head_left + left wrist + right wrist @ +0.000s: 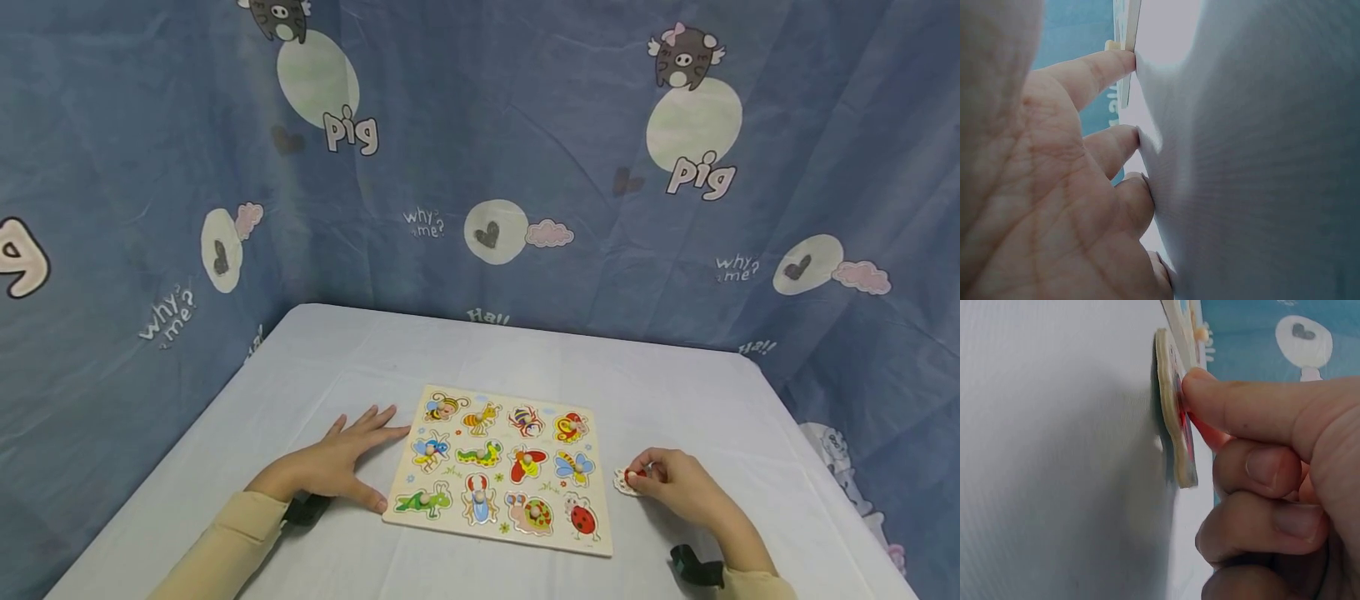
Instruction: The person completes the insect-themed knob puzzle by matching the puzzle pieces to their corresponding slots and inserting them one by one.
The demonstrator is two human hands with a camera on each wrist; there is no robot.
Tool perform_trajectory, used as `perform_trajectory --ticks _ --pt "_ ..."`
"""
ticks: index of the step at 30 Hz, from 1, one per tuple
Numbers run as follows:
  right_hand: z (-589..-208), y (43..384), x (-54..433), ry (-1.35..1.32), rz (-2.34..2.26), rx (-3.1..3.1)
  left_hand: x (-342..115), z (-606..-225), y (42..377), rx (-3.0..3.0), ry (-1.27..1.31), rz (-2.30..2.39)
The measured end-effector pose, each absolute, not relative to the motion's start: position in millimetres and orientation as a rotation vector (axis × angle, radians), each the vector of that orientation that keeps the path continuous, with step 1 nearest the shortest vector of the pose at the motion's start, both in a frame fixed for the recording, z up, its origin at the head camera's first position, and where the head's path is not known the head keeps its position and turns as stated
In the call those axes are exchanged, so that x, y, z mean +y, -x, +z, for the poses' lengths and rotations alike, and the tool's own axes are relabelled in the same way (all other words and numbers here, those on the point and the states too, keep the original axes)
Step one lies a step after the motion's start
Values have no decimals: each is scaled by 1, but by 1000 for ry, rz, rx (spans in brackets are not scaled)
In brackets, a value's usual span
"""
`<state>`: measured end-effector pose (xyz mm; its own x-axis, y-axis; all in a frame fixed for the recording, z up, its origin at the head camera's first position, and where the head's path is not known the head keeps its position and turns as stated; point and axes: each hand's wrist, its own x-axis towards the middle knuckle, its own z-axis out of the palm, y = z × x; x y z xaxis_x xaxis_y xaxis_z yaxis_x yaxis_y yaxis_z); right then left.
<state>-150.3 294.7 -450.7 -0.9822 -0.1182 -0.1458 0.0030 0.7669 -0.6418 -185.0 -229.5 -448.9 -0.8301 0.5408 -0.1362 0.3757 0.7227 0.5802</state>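
Observation:
A wooden insect puzzle board (442,390) lies flat on the table. My left hand (341,458) has its fingers spread on the cloth at the board's left side, thumb and index finger touching the edge. To the right of the board, my right hand (678,483) pinches a small puzzle piece (624,483) between thumb and index finger. Red and white show on that piece, but the fingers cover most of its picture. In the right wrist view the thin wooden piece (1172,419) stands tilted just over the cloth. No knob shows on the board's ladybug picture (582,521).
Several knobbed insect pieces, such as the snail (532,514) and the green caterpillar (480,454), sit in the board. White cloth covers the table (525,350). A blue printed curtain (600,275) hangs behind and along the sides.

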Motion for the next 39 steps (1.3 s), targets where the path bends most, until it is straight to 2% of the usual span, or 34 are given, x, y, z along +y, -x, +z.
perform_trajectory --ticks 16,25,39 --pt "-453 153 299 48 -957 2823 -233 -451 186 2625 -729 801" --pt "-452 153 307 152 -985 2784 -230 -447 185 2620 -716 803" --pt "-450 150 308 130 -961 2787 -230 -447 185 2620 -711 792"
